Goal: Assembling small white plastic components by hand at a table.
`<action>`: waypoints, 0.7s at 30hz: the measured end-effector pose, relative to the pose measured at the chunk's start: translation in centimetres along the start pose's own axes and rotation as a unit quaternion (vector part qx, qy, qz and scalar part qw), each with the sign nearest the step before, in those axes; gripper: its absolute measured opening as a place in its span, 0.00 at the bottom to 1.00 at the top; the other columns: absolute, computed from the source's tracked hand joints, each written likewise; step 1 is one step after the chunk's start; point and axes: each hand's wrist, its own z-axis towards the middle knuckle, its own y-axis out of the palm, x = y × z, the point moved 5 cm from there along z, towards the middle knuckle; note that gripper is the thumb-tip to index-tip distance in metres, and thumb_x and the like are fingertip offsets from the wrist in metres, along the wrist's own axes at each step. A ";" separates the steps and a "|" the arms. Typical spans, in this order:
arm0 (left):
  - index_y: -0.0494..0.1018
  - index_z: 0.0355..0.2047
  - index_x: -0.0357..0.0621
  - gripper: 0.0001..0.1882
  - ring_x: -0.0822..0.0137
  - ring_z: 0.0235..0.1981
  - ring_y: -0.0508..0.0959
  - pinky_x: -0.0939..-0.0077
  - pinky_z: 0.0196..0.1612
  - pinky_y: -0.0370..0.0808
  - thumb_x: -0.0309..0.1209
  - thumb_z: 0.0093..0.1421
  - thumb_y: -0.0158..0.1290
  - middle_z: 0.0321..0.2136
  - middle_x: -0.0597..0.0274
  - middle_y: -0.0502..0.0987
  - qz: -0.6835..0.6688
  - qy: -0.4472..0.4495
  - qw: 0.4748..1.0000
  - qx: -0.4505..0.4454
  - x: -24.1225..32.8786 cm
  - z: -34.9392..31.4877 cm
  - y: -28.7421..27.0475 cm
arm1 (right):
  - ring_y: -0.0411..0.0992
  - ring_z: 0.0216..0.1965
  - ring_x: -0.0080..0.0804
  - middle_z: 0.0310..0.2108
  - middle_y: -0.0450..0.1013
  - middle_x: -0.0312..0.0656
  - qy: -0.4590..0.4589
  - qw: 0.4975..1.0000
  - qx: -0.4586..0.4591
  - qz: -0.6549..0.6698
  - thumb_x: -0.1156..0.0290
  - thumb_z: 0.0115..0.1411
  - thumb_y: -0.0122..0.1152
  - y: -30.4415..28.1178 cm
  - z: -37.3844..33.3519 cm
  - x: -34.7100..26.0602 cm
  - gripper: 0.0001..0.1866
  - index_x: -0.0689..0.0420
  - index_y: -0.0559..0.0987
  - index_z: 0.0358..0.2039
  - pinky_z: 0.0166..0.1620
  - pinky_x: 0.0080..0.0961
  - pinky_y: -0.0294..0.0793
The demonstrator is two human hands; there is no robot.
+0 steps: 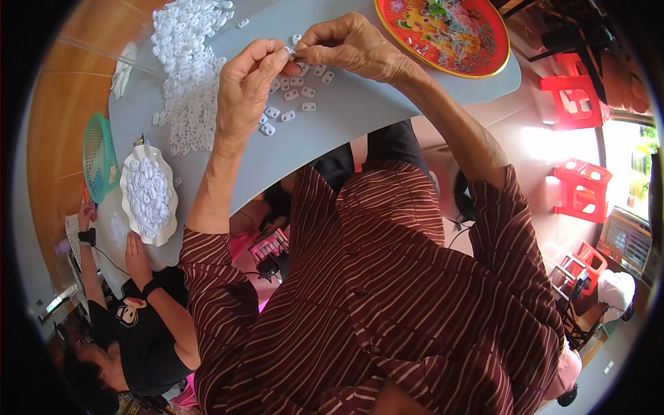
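Observation:
Over the table, my left hand (250,79) is closed in a pinch on a small white plastic piece (290,50), of which only a bit shows. Thumb and forefinger of my right hand (351,50) are pressed together right against it; what they hold is too small to make out. Beneath and beside both hands lie several loose white plastic pieces (308,92), oblong with two dark holes each. A big heap of similar white pieces (185,48) spreads to the left of my left hand. At the upper right stands a round red tray (501,43) with small metal parts (460,34) scattered in it.
On the grey table (360,104), a white scalloped dish (125,183) of white pieces stands at the left, near a green mesh basket (97,155). A co-worker's hand (137,257) rests by the dish. Red stools (581,190) stand on the floor at the right.

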 end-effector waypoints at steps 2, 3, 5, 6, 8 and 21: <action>0.74 0.35 0.37 0.10 0.80 0.27 0.72 0.86 0.32 0.68 0.32 0.61 0.50 0.24 0.66 0.76 0.005 0.013 1.000 -0.008 0.4 0.2 0.3 | 0.71 0.31 0.18 0.27 0.76 0.35 -0.003 1.000 0.013 -0.008 0.68 0.56 0.62 -0.3 -0.4 -0.1 0.09 0.60 0.81 0.34 0.37 0.18 0.72; 0.74 0.36 0.36 0.11 0.80 0.27 0.73 0.86 0.32 0.68 0.32 0.61 0.50 0.25 0.66 0.76 0.032 0.004 0.999 -0.005 0.5 0.2 0.3 | 0.71 0.29 0.20 0.26 0.76 0.37 0.001 1.000 0.029 0.002 0.66 0.55 0.61 -0.4 -0.4 -0.1 0.10 0.60 0.82 0.33 0.36 0.20 0.72; 0.74 0.36 0.36 0.11 0.80 0.28 0.73 0.85 0.33 0.69 0.32 0.61 0.50 0.25 0.65 0.76 0.053 0.000 0.998 -0.014 0.7 0.5 0.6 | 0.71 0.27 0.21 0.24 0.76 0.38 0.008 0.998 0.057 0.005 0.64 0.54 0.61 -1.0 -0.4 -0.5 0.12 0.59 0.82 0.31 0.35 0.22 0.71; 0.74 0.37 0.35 0.11 0.80 0.27 0.72 0.86 0.33 0.68 0.31 0.61 0.50 0.26 0.65 0.76 0.076 0.004 0.997 0.001 0.9 0.2 0.3 | 0.70 0.26 0.22 0.23 0.76 0.40 -0.004 0.999 0.053 -0.005 0.64 0.53 0.60 -0.7 -0.3 -0.9 0.12 0.59 0.82 0.31 0.34 0.22 0.71; 0.73 0.38 0.34 0.11 0.81 0.27 0.71 0.86 0.33 0.68 0.30 0.61 0.50 0.27 0.65 0.76 0.088 0.018 0.996 -0.002 0.7 0.2 0.7 | 0.71 0.24 0.25 0.20 0.75 0.43 -0.022 0.998 0.057 -0.029 0.67 0.50 0.60 -0.6 -0.2 -1.6 0.10 0.61 0.81 0.28 0.32 0.23 0.71; 0.73 0.34 0.36 0.06 0.76 0.27 0.71 0.83 0.36 0.69 0.27 0.60 0.49 0.25 0.63 0.74 -0.168 -0.031 0.985 -0.008 -0.7 -1.2 1.8 | 0.74 0.25 0.46 0.22 0.73 0.52 -0.002 0.930 0.172 -0.325 0.72 0.49 0.56 -11.8 -2.9 -3.9 0.07 0.63 0.78 0.24 0.30 0.38 0.72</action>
